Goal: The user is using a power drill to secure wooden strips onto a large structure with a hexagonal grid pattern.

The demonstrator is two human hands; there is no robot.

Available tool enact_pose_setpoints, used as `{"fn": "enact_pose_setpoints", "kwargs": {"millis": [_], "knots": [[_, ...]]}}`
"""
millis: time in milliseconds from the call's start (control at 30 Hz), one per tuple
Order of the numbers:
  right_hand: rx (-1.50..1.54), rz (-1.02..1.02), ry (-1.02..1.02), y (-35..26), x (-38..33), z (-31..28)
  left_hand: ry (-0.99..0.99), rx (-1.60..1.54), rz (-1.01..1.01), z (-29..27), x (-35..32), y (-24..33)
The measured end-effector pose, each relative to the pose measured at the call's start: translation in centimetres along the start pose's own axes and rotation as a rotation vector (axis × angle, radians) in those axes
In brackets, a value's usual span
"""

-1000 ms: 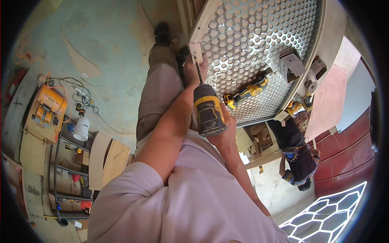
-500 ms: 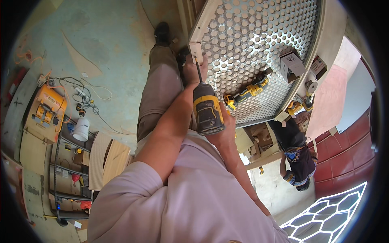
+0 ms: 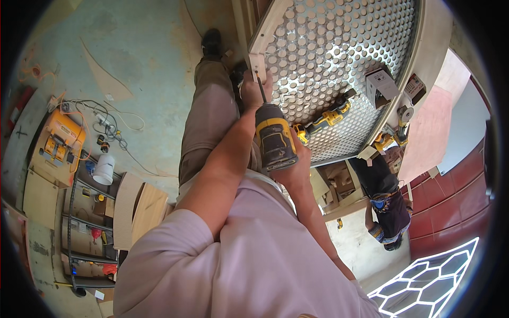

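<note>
Yellow and black, a power drill (image 3: 274,139) sits near the middle of the view, just above the pale shirt (image 3: 254,238) of the person wearing the camera. Its slim bit (image 3: 262,91) points away from the body, toward a small wooden block (image 3: 257,64) at the corner of a wooden frame (image 3: 270,26); whether the tip touches the wood cannot be made out. The right hand (image 3: 298,165) is clamped on the drill, partly hidden behind its body. The left hand (image 3: 253,94) is curled at the near end of the block, beside the bit; whether its fingers close on the wood cannot be told.

Within the frame lies a perforated metal panel (image 3: 313,95), carrying another yellow-and-black power tool (image 3: 330,117) and, farther right, a white box (image 3: 379,89). A smaller open box (image 3: 414,88) stands on the frame's right edge, with a further yellow tool (image 3: 385,142) lower down near it.

To the right, a co-worker (image 3: 388,212) in a dark top with patterned sleeves is near a red panelled wall (image 3: 445,199). On the left, a white bucket (image 3: 105,172) stands near tangled cables (image 3: 108,126) on the greenish floor (image 3: 154,47), beside an orange machine (image 3: 68,130).
</note>
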State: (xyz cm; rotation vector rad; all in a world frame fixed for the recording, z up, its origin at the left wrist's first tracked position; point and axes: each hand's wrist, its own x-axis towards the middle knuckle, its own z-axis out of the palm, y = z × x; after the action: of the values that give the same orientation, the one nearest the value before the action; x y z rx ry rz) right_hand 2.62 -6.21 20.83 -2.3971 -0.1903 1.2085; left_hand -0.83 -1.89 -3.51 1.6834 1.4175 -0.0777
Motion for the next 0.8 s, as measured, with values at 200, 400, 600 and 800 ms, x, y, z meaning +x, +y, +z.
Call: {"fn": "enact_pose_setpoints", "kwargs": {"millis": [200, 400, 600, 800], "knots": [[0.009, -0.063, 0.013, 0.28, 0.70, -0.16, 0.001, 0.034, -0.041, -0.27, 0.07, 0.38], [-0.046, -0.108, 0.000, 0.10, 0.76, -0.39, 0.035, -0.037, -0.010, -0.08, 0.08, 0.34], [-0.010, -0.024, 0.015, -0.14, 0.80, -0.14, 0.016, 0.046, -0.033, 0.01, 0.07, 0.38], [-0.003, -0.010, 0.010, -0.44, 1.02, 0.11, 0.038, 0.004, 0.001, -0.19, 0.13, 0.33]]}}
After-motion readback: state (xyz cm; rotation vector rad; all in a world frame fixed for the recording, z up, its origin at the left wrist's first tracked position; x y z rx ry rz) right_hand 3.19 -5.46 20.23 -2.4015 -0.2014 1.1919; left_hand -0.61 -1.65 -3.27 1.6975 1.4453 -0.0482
